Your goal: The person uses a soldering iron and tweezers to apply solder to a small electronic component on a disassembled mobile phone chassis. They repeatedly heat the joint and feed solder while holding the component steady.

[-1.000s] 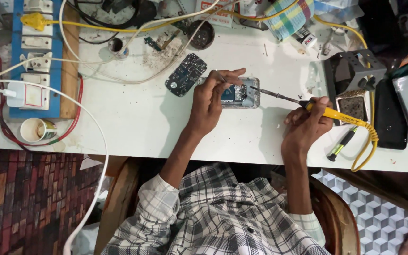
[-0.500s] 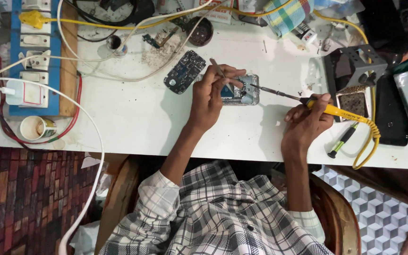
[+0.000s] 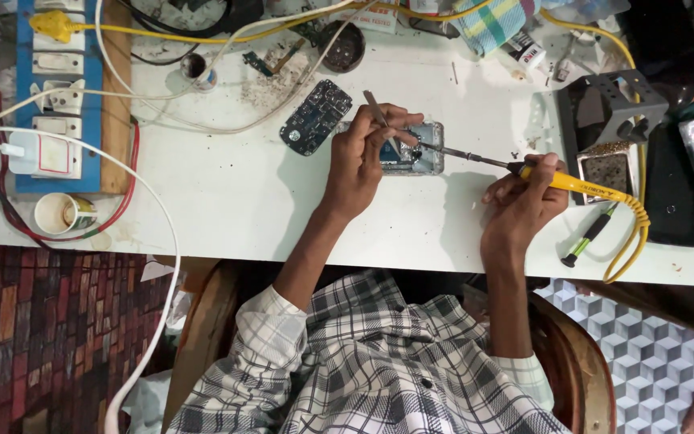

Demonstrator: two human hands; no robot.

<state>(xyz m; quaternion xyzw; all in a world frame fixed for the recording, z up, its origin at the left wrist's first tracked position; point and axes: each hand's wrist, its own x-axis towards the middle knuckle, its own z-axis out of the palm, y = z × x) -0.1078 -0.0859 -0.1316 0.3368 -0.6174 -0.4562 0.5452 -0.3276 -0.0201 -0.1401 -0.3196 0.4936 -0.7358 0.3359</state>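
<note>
Nearest the bench (image 3: 226,201) edge, the right hand (image 3: 524,201) grips the yellow-handled soldering iron (image 3: 572,183), its tip laid onto the opened phone (image 3: 421,153) at mid-bench. The left hand (image 3: 363,157) is closed on tweezers (image 3: 381,116), which half a second ago lay lower; it now steadies the phone. Just beyond lies a loose circuit board (image 3: 315,116); farther left, the blue socket strip (image 3: 42,88).

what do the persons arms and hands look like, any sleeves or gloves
Both hands are bare: no gloves, rings or watch show on the left hand or the right hand. The forearms are uncovered too. The person wears a checked shirt in white, grey and black, its sleeves rolled up into thick cuffs near the elbows.
</note>
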